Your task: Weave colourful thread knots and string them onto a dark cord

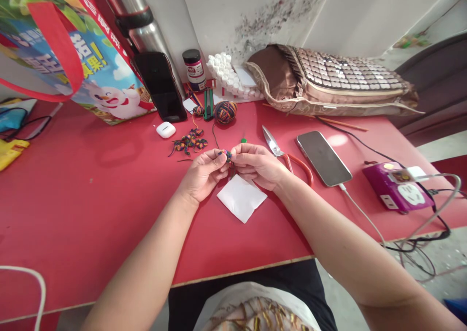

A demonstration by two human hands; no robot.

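Between my two hands is a small multicoloured crochet piece, dark with bits of pink and orange. Thumb and fingers of my left hand pinch its left side. My right hand closes on its right side, the fingertips bunched together. A strand of yarn runs from near the hands toward a ball of multicoloured yarn. Just beyond the left hand lie several small crocheted pieces in the same yarn. Below the hands a folded white paper rests on the red table. A green-tipped tool shows behind the hands.
Orange-handled scissors and a charging phone lie right of the hands. Farther right is a purple power socket with cables. At the back stand a bag, a steel flask, a propped phone and a sequined cushion.
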